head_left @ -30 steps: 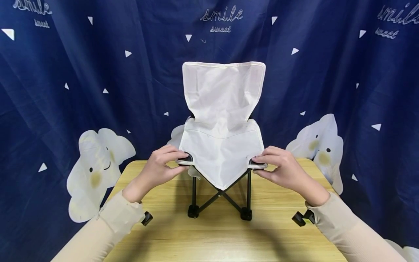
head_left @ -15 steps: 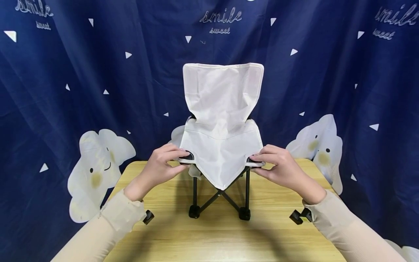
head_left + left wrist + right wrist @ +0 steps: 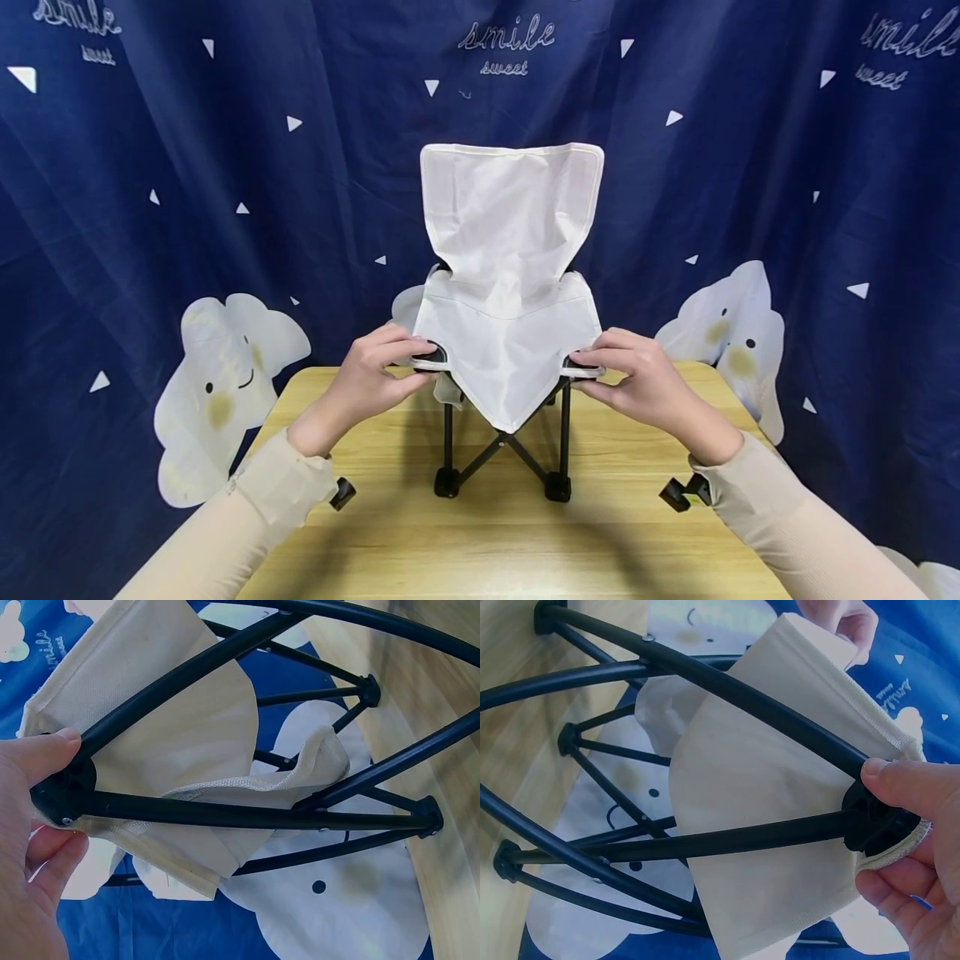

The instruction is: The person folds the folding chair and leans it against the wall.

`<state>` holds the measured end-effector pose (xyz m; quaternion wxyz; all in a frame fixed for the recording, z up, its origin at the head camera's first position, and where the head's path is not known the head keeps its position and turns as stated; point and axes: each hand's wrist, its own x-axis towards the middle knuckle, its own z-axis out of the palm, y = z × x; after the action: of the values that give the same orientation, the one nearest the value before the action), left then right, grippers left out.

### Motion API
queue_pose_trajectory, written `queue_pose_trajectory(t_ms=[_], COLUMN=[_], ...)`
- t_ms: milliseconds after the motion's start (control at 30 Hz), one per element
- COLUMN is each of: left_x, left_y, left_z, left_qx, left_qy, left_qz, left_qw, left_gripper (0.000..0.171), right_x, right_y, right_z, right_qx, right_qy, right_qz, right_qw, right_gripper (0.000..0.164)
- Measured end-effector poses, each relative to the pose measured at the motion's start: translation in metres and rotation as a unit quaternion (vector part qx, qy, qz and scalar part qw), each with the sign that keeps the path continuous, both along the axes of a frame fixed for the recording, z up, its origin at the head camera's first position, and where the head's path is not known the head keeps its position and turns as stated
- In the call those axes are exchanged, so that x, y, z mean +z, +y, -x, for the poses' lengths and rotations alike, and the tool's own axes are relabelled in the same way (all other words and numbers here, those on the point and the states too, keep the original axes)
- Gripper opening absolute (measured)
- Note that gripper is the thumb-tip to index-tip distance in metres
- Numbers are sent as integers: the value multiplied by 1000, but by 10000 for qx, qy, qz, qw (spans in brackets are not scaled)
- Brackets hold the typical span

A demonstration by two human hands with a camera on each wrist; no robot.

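A small folding chair (image 3: pixel 510 333) with white fabric and a black tube frame stands upright on a wooden table, facing me. At its front left seat corner, my left hand (image 3: pixel 378 371) pinches the black plastic joint (image 3: pixel 64 787) between thumb and fingers. Mirroring it, my right hand (image 3: pixel 633 371) grips the front right corner joint (image 3: pixel 881 817). Between the hands the seat fabric dips to a point at the front middle. Crossed black legs (image 3: pixel 502 446) show beneath the seat. The rear legs are mostly hidden by the seat.
The light wooden table (image 3: pixel 495 550) extends under and in front of the chair. A dark blue curtain (image 3: pixel 337 167) with white triangles and cloud faces (image 3: pixel 225 392) hangs behind and at both sides. Small black camera mounts (image 3: pixel 342 494) stick out from the sleeves.
Both hands stay on the front corners. The right corner and right hand have shifted slightly left, the left ones slightly right, so the chair's front is a little narrower.
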<state>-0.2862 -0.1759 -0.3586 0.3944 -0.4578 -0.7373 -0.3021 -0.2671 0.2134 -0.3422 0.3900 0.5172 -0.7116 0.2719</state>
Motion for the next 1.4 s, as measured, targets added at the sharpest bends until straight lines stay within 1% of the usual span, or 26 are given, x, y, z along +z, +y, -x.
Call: queue_pose_trajectory(t_ms=[267,700,867,1033,1400], left_x=[2,5,5,7,10], left_y=[4,9,10,12,15], left_z=[0,-1,-1,0,0], left_qx=[-16,30,0,-30,-74], left_qy=[79,83,62,116,158], left_qz=[-56,-112,-142,-129,-160], left_qw=[10000,9999,9999,9998,9997], left_gripper=[37,38,37,37,37], right_x=[0,2,4,5,5], right_y=[-1,-5,-7,-9,-11], right_z=[1,1,1,1,2], right_qx=[-28,-82,-125,-141,-141], right_qy=[-8,43,92,107,12], right_qz=[57,114,138,165,205], right_qw=[10000,9999,9998,9997,9997], right_gripper=[51,51,50,50,49])
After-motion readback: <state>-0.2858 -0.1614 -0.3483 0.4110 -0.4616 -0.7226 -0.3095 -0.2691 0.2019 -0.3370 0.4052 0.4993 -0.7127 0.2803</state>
